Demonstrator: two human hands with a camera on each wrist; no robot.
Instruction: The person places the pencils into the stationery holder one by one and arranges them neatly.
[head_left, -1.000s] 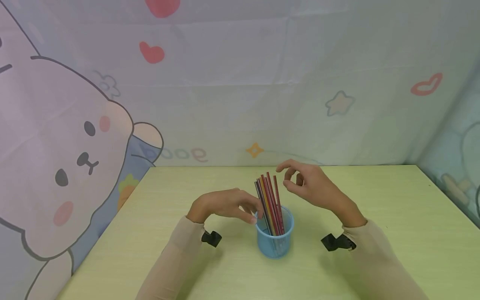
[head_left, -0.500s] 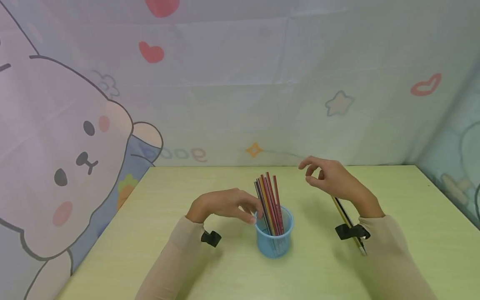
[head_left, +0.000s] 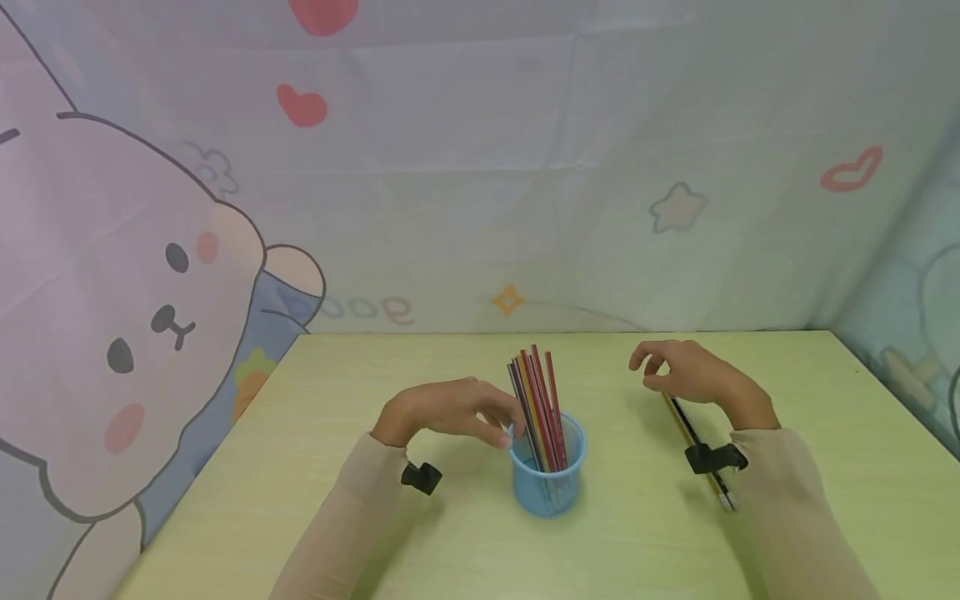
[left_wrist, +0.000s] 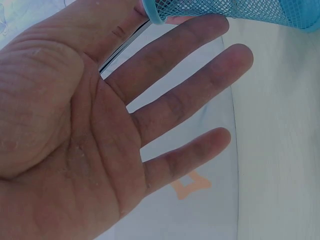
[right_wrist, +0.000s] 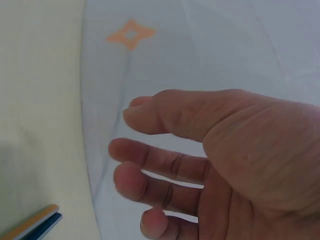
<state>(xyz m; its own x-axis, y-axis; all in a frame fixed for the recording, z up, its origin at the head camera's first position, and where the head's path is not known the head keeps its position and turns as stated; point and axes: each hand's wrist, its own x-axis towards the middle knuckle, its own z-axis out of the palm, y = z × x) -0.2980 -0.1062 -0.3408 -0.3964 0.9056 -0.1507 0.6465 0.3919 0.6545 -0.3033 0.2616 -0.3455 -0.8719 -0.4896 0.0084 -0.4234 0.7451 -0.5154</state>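
A blue mesh pencil cup [head_left: 546, 493] stands on the table with several coloured pencils [head_left: 542, 408] leaning in it, red, yellow and dark ones. My left hand [head_left: 453, 408] pinches the cup's rim between thumb and index finger; in the left wrist view the other fingers stretch out below the mesh. To the right, a yellow and a dark pencil [head_left: 682, 421] lie side by side on the table, partly hidden under my right wrist. Above their far ends hovers my right hand [head_left: 697, 371], its fingers loosely bent and holding nothing. The right wrist view shows the pencil tips [right_wrist: 35, 222] apart from the fingers.
The pale yellow-green table [head_left: 615, 542] ends at a printed cloth backdrop [head_left: 465, 208] along its far edge. Another cloth panel [head_left: 915, 333] borders the right side. A black wrist strap [head_left: 712, 458] sits on the right sleeve, over the lying pencils.
My right hand has moved right, away from the pencils in the cup, then lowered a little. The two lying pencils have come into view. My left hand and the cup stay put.
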